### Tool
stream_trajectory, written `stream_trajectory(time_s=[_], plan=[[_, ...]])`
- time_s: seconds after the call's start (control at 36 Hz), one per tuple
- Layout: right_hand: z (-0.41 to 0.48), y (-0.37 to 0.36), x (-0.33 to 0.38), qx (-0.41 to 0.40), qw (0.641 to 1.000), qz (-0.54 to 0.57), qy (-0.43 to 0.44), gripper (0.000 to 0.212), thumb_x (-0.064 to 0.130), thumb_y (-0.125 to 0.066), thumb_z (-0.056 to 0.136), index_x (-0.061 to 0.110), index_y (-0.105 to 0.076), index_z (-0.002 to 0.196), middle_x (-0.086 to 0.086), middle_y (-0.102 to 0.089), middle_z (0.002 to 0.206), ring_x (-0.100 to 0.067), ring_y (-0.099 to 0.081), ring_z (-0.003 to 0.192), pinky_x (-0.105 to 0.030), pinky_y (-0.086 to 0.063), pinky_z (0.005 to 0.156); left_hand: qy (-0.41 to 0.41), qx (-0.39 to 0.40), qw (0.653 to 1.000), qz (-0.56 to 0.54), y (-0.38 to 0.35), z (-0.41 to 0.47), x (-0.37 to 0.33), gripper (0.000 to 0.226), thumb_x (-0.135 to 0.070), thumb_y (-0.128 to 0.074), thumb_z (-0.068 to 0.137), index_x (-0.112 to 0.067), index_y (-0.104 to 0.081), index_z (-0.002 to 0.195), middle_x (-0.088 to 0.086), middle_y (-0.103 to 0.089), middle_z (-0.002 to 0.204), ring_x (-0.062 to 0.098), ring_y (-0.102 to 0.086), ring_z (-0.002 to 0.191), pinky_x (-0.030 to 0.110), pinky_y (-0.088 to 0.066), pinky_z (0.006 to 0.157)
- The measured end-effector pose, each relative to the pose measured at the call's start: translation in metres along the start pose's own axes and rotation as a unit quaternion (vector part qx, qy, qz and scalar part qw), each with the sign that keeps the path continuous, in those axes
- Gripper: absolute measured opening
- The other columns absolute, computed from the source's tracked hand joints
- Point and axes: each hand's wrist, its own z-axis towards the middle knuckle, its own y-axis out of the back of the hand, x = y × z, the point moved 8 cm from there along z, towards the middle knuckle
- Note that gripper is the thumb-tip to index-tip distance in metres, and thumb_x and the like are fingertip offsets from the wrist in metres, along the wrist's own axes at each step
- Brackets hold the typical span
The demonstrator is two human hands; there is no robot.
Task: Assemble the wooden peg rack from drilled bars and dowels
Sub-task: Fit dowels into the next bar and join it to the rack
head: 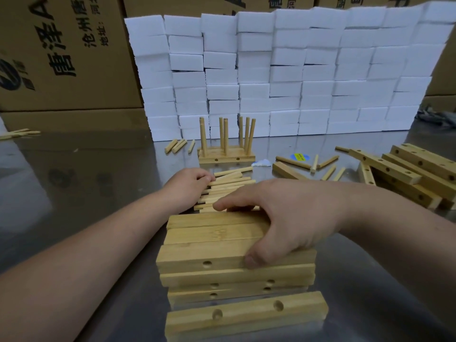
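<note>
Head view showed the stack of drilled bars (234, 277) on the tabletop (98, 193), close before the person. The right grip (291, 218) clamped its top bars (212, 233), thumb on the front face, likely steadying them. The left grip (190, 183) curled round dowels (232, 185) just behind, probably selecting one.

At your ten o'clock, the big cardboard box (61, 58) carries sideways black print: 唐泽 and a large A, then 沧州 and 地址 beside it. Up at twelve, another box (283, 2) shows a cut-off 唐. At one o'clock there's a round sticker (299, 157), its print too small to read.
</note>
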Motion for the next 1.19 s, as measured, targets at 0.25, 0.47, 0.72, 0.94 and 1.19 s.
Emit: stream_trajectory(time_s=[0.25, 0.47, 0.72, 0.94, 1.19], plan=[[-0.002, 0.01, 0.003, -0.046, 0.998, 0.025, 0.025, 0.07, 0.047, -0.078, 0.066, 0.042, -0.044, 0.128, 0.032, -0.047, 0.107, 0.01, -0.043, 0.096, -0.006, -0.035, 0.085, 0.022, 0.02, 0.999, -0.017, 0.0, -0.005, -0.005, 0.031, -0.026, -0.041, 0.097, -0.016, -0.067, 0.109, 0.007, -0.065, 0.112, 0.026, -0.057, 0.106, 0.038, -0.044, 0.095], [-0.001, 0.015, 0.005, -0.094, 0.991, 0.075, 0.05, 0.056, 0.037, -0.08, 0.068, 0.036, -0.058, 0.12, 0.025, -0.053, 0.094, 0.012, -0.046, 0.094, -0.002, -0.037, 0.076, 0.014, 0.059, 0.998, -0.003, -0.005, -0.01, -0.012, 0.027, -0.023, -0.044, 0.097, -0.011, -0.065, 0.11, 0.01, -0.064, 0.109, 0.028, -0.058, 0.102, 0.041, -0.047, 0.091], [-0.012, 0.039, 0.0, -0.246, 0.935, 0.234, 0.1, 0.011, 0.029, -0.074, 0.077, 0.033, -0.066, 0.071, 0.019, -0.057, 0.061, 0.005, -0.052, 0.056, -0.013, -0.039, 0.057, 0.06, 0.054, 0.996, -0.033, -0.007, -0.01, 0.003, 0.024, -0.024, -0.044, 0.096, -0.008, -0.058, 0.087, 0.011, -0.052, 0.077, 0.021, -0.045, 0.066, 0.03, -0.041, 0.064], [-0.019, 0.047, -0.076, -0.46, 0.786, 0.41, -0.055, 0.031, 0.043, -0.062, 0.083, 0.015, -0.065, 0.069, 0.007, -0.045, 0.053, -0.016, -0.051, 0.059, -0.052, -0.054, 0.07, 0.027, -0.018, 0.999, -0.033, 0.002, -0.003, 0.0, 0.028, -0.035, -0.043, 0.097, -0.024, -0.068, 0.102, 0.0, -0.064, 0.079, 0.014, -0.051, 0.062, 0.023, -0.036, 0.052], [-0.005, 0.005, -0.133, -0.464, 0.729, 0.475, -0.167, 0.035, 0.05, -0.052, 0.088, 0.023, -0.071, 0.077, -0.002, -0.066, 0.081, -0.022, -0.061, 0.084, -0.047, -0.047, 0.093, 0.003, 0.038, 0.999, -0.024, -0.01, -0.001, -0.002, 0.034, -0.038, -0.032, 0.1, -0.027, -0.053, 0.124, -0.007, -0.052, 0.105, 0.013, -0.049, 0.093, 0.019, -0.035, 0.065]])
